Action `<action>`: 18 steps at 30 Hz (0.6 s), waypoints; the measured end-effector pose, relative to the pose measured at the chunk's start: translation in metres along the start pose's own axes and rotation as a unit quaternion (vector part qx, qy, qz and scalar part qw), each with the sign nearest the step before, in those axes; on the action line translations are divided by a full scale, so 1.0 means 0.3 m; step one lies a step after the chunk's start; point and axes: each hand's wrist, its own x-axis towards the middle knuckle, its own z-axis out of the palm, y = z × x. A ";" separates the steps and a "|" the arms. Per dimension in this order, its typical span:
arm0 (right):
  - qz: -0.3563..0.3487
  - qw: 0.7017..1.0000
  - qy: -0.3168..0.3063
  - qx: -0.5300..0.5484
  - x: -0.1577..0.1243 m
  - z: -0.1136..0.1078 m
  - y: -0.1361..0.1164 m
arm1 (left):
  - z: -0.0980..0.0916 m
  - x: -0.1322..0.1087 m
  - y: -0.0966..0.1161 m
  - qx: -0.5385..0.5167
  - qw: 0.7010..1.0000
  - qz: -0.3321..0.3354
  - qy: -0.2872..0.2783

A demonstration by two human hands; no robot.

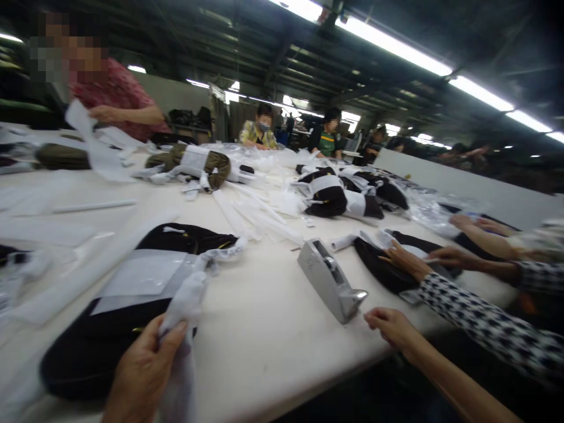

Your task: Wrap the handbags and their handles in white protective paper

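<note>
A black bag (118,329) lies flat on the table at the lower left, with a white paper band (141,273) around its middle. My left hand (147,364) is closed on a strap wrapped in white tissue paper (187,305), along the bag's right side. My right hand (392,326) is beside the front tip of a grey tape dispenser (328,276), a small gap away. Its fingers are pinched together; whatever may be between them is too small to make out.
At right, a co-worker's hands (408,261) rest on another black bag (374,267). Wrapped black bags (328,194) and an olive bag (218,167) lie farther back among white paper sheets (251,214). A person in red (123,97) handles paper at upper left.
</note>
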 end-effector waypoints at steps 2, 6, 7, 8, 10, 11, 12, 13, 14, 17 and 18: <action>-0.010 0.999 0.010 -0.031 -0.025 0.012 0.023 | -0.002 -0.019 0.019 -0.069 0.997 -0.012 -0.044; -0.033 0.993 -0.110 -0.021 -0.076 0.122 -0.095 | 0.006 -0.037 0.028 -0.124 0.990 0.018 -0.062; -0.065 0.989 -0.134 -0.019 -0.097 0.176 -0.160 | 0.009 -0.041 0.027 -0.123 0.990 0.026 -0.057; -0.105 0.980 -0.165 -0.020 -0.121 0.239 -0.233 | 0.010 -0.046 0.028 -0.119 0.991 0.033 -0.051; -0.174 0.952 -0.250 -0.025 -0.164 0.376 -0.379 | 0.012 -0.057 0.030 -0.112 0.992 0.042 -0.047; -0.202 0.936 -0.286 -0.023 -0.179 0.443 -0.443 | 0.012 -0.062 0.033 -0.110 0.992 0.045 -0.048; -0.227 0.923 -0.309 -0.016 -0.189 0.505 -0.495 | 0.012 -0.066 0.036 -0.108 0.992 0.048 -0.050; -0.248 0.910 -0.333 -0.010 -0.193 0.560 -0.535 | 0.011 -0.069 0.039 -0.104 0.992 0.049 -0.052; -0.266 0.898 -0.350 -0.003 -0.192 0.608 -0.563 | 0.011 -0.071 0.042 -0.100 0.992 0.051 -0.052; -0.301 0.871 -0.388 0.013 -0.177 0.704 -0.595 | 0.011 -0.074 0.046 -0.093 0.993 0.056 -0.048; -0.308 0.865 -0.395 0.016 -0.171 0.722 -0.595 | 0.011 -0.074 0.046 -0.093 0.993 0.056 -0.048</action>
